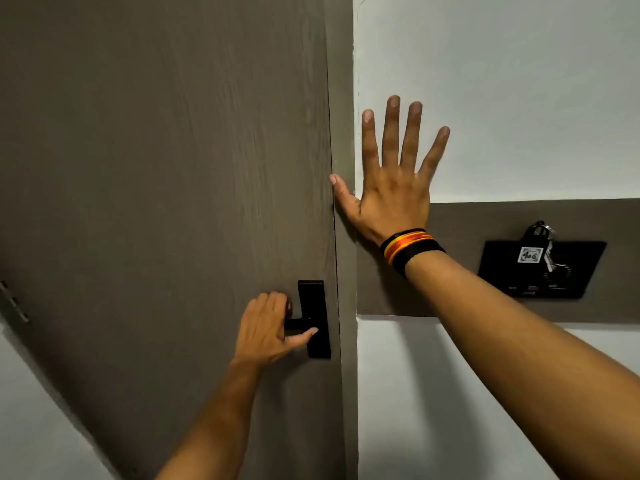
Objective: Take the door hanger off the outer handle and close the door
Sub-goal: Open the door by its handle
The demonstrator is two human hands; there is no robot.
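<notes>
A dark brown wood-grain door [166, 168] fills the left half of the view, its edge lying flush against the brown frame [341, 98]. My left hand [266, 329] is wrapped around the black lever handle [294, 323], which sits on a black lock plate [315, 318]; the thumb rests on the plate. My right hand [391, 178] is spread flat on the white wall [502, 98] beside the frame, thumb touching the door's edge. It holds nothing. No door hanger is in view.
A black wall panel [509, 271] on a brown band to the right carries a bunch of keys with a white tag [531, 254]. A metal hinge or latch piece [14, 303] shows at the far left edge.
</notes>
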